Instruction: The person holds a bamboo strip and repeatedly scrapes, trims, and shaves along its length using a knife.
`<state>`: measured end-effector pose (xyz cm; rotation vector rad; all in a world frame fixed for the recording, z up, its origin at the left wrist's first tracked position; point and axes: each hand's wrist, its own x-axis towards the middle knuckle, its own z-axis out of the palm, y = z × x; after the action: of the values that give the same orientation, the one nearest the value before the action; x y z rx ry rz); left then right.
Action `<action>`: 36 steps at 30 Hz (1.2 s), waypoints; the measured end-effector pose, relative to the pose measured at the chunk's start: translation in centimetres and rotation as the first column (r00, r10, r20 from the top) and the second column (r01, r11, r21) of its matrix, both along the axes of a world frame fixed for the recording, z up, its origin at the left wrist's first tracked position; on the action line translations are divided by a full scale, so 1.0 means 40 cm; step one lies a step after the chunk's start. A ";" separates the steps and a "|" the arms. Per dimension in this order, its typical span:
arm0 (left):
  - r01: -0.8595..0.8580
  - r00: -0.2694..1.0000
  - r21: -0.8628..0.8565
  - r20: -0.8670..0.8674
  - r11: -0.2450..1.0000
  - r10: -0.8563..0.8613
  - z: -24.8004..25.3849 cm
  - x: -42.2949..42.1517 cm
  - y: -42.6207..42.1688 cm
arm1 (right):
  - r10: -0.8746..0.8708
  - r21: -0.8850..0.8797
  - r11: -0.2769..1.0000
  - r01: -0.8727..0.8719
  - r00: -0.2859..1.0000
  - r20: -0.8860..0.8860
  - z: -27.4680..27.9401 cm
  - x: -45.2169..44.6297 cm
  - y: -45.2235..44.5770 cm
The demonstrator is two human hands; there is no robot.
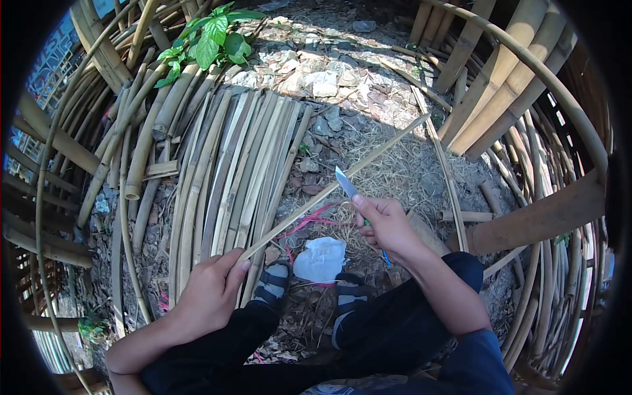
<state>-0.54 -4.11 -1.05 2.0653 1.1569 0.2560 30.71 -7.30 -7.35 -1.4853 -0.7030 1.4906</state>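
My left hand (212,289) is closed around the near end of a long bamboo strip (289,216), which slants up and to the right across the view. In my right hand (388,227) is a knife (345,182) with a short silver blade, its handle mostly hidden by my fingers. The blade points up and left and overlaps the middle of the strip; whether it touches the strip I cannot tell. Left of the held strip, a row of split bamboo strips (247,164) lies side by side on the ground.
Bamboo poles (494,79) stand at the right, and more poles (141,145) lie at the left. A white crumpled sheet (320,259) and pink string (309,219) lie near my feet. Shavings (388,155) cover the ground ahead. A leafy plant (214,36) grows at the back.
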 end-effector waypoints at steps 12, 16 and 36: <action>-0.003 1.000 0.017 -0.024 1.000 0.003 0.015 0.019 -0.007 | 0.150 0.012 0.988 -0.154 0.978 0.148 0.012 -0.034 0.001; 0.008 1.000 0.032 -0.020 0.999 -0.007 0.009 0.018 -0.008 | 0.108 0.077 0.989 -0.129 0.968 0.225 0.028 -0.032 -0.003; 0.043 0.997 0.113 -0.070 0.993 -0.035 0.027 0.022 -0.019 | -0.254 0.407 0.866 -0.292 0.443 0.860 -0.001 -0.099 -0.038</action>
<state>0.35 -4.89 0.03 2.2101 1.1646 0.2402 26.75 -8.82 -7.39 -1.7633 -1.6179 0.2637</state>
